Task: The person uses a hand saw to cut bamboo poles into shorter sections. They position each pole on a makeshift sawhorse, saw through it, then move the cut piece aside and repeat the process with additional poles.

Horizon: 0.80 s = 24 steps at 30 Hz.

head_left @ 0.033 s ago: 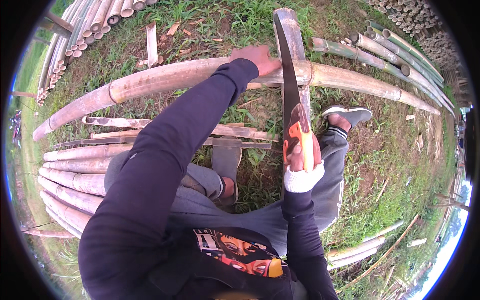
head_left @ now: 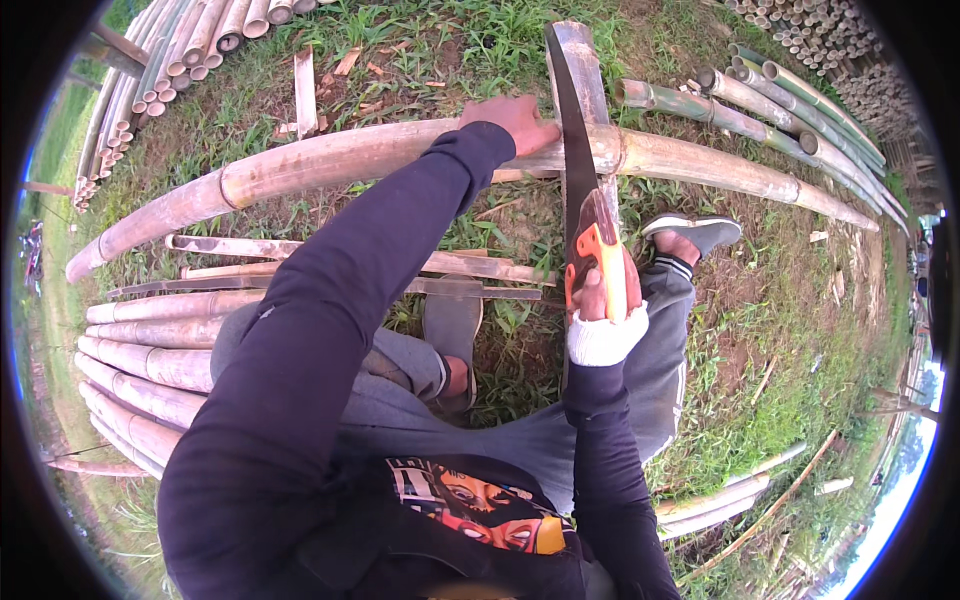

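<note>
**Sawing a long bamboo pole, cut looks barely started**

Left hand (head_left: 512,122) flat on the bamboo pole (head_left: 330,160), fingers pressed down on it just left of the blade. Right hand (head_left: 600,300), wrist wrapped in white, fingers curled tight round the orange handle of the hand saw (head_left: 575,150). Blade crossing the pole where it rests on a wooden post (head_left: 590,70), far side of the grass. Pole apparently in one piece, no gap visible, so most of the cut probably left. Split strips (head_left: 330,270) and stacked poles (head_left: 140,370) lying near left.

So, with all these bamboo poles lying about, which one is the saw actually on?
The long pale pole lying crosswise in front of the person. The left hand presses on it beside the saw blade; the right hand grips the orange handle. The other poles lie untouched.
</note>
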### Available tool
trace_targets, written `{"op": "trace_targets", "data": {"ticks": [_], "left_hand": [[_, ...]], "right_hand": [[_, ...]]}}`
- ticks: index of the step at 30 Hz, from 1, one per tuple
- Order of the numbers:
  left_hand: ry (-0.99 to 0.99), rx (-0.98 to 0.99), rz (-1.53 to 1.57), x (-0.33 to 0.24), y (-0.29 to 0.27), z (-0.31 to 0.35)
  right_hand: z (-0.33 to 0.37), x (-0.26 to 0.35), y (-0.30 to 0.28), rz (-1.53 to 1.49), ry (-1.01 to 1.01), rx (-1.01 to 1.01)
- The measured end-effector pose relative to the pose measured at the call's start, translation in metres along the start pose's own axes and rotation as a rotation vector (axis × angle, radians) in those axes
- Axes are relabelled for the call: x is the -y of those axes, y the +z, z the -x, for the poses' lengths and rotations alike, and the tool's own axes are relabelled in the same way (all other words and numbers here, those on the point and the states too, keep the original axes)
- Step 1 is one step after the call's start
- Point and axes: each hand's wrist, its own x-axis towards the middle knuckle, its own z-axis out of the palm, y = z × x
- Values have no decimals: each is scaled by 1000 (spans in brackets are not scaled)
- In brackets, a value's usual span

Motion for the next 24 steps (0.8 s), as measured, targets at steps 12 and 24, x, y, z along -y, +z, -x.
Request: {"op": "trace_targets", "data": {"ticks": [12, 24], "left_hand": [[222, -125, -514, 176, -88, 111], [111, -110, -405, 205, -74, 115]], "right_hand": [[-31, 17, 22, -153, -85, 54], [90, 29, -26, 77, 14, -71]]}}
